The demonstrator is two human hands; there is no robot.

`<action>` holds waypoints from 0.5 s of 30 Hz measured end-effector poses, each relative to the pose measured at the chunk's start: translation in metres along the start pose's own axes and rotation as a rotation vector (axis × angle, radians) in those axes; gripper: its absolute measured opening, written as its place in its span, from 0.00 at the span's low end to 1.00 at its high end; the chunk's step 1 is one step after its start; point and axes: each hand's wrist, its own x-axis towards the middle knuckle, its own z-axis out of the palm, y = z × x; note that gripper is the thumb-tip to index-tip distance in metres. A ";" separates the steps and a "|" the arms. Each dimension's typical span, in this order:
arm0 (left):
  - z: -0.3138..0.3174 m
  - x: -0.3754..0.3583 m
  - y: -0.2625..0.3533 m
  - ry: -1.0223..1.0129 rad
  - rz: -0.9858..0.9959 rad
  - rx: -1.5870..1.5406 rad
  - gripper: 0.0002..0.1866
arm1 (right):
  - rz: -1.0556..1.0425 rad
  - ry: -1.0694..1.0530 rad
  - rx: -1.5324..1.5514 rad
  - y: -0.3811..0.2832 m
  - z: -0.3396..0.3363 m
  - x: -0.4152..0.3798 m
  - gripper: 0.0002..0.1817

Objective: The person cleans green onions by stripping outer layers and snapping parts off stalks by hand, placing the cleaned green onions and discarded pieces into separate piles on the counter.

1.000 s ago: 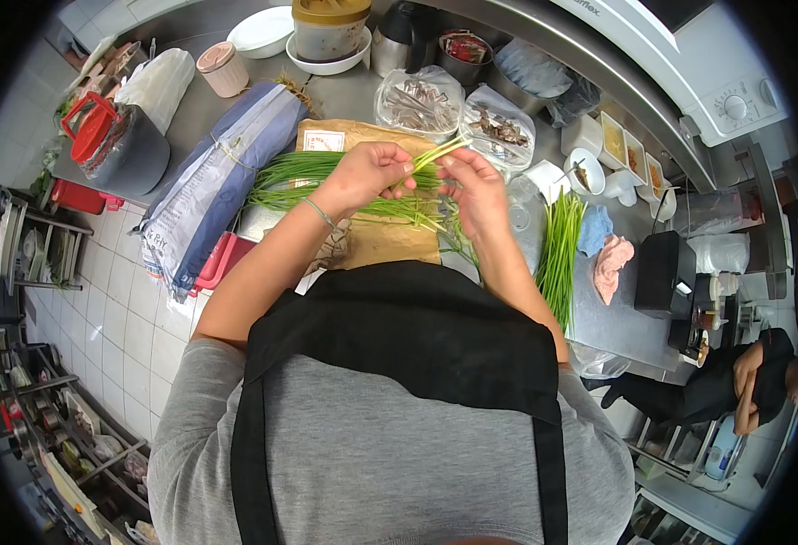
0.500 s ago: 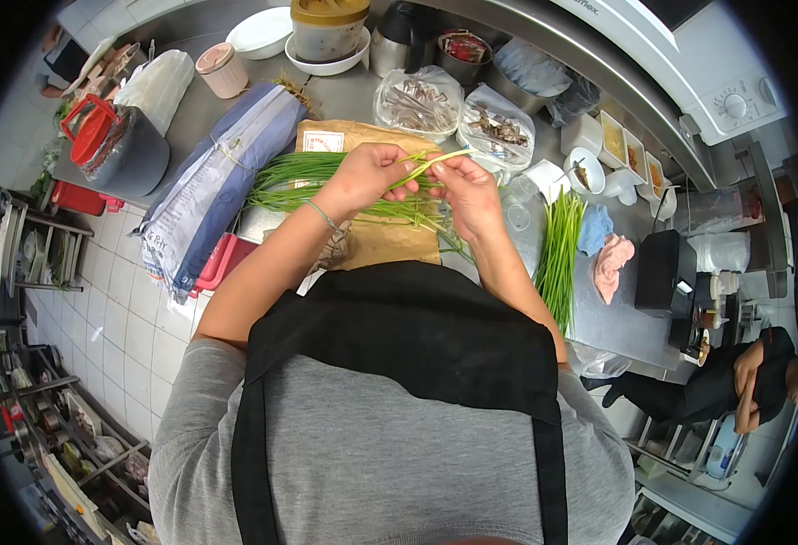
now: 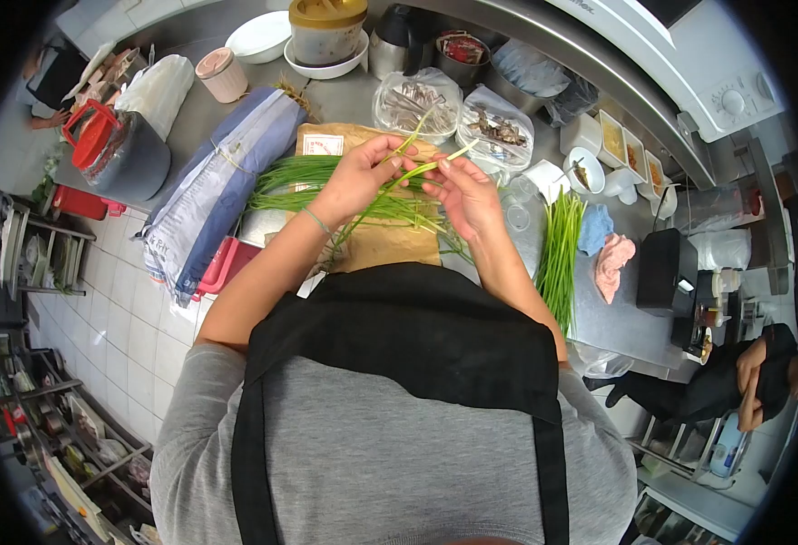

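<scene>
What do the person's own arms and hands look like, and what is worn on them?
Both arms are bare from the short grey sleeves down. The left hand has a thin light bracelet at the wrist. The right hand shows no glove, ring or band. No watch is visible.

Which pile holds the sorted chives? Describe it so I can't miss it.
Start at the steel counter, then go right of the brown paper. The sorted chives lie there in a neat straight bundle beside a blue cloth, unlike the loose pile under the hands.

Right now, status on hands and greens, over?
Left hand and right hand both pinch green stalks. Loose pile beneath on brown paper. Nothing blocking.
</scene>
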 end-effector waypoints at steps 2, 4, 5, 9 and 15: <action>0.001 -0.001 -0.001 -0.011 0.006 -0.004 0.10 | -0.017 -0.022 0.040 0.000 0.002 0.001 0.04; 0.000 -0.001 -0.001 -0.012 0.023 0.055 0.09 | -0.026 -0.040 0.031 -0.002 0.002 0.006 0.06; 0.000 -0.002 0.000 -0.011 0.031 0.084 0.09 | 0.017 -0.025 -0.135 -0.002 0.000 0.009 0.06; -0.005 -0.006 0.009 0.074 0.097 0.163 0.09 | -0.153 0.099 -1.211 -0.012 -0.008 0.010 0.09; -0.003 -0.015 0.019 0.195 0.202 0.599 0.09 | -0.227 0.119 -0.534 -0.010 -0.003 0.016 0.12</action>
